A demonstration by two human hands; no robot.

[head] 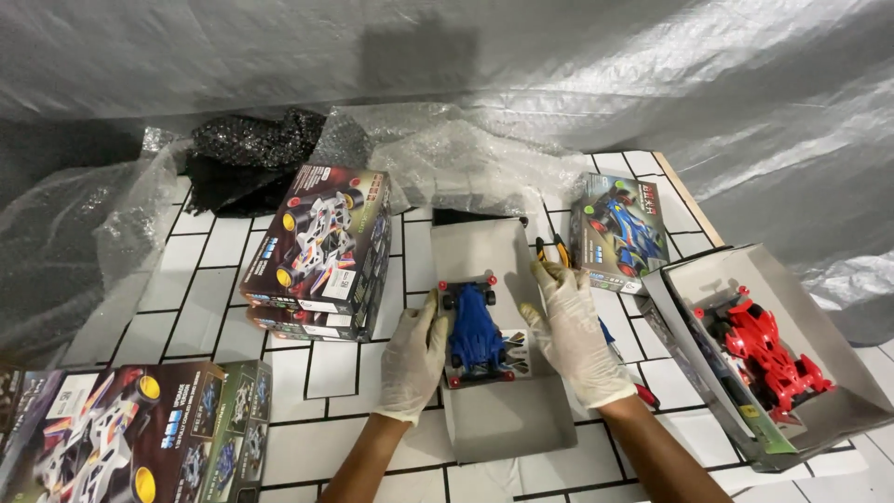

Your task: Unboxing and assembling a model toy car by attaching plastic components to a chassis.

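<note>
Currently, item: blue toy car [476, 333] in grey tray [507, 419], mid-counter [307, 373]; your left hand [413, 359] and right hand [575, 331], fingers loosely spread, flank it—keep both level, clear of wheels.

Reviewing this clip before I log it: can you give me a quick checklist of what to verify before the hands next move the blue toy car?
1. Left hand gloved, touching blue toy car: ok.
2. Right hand gloved, beside the car: ok.
3. Car sits inside grey open box: ok.
4. All four wheels attached: cannot tell.
5. Red toy car apart in its own open box: ok.
6. Tool with yellow handle lies near the right fingertips: not ok.
</note>
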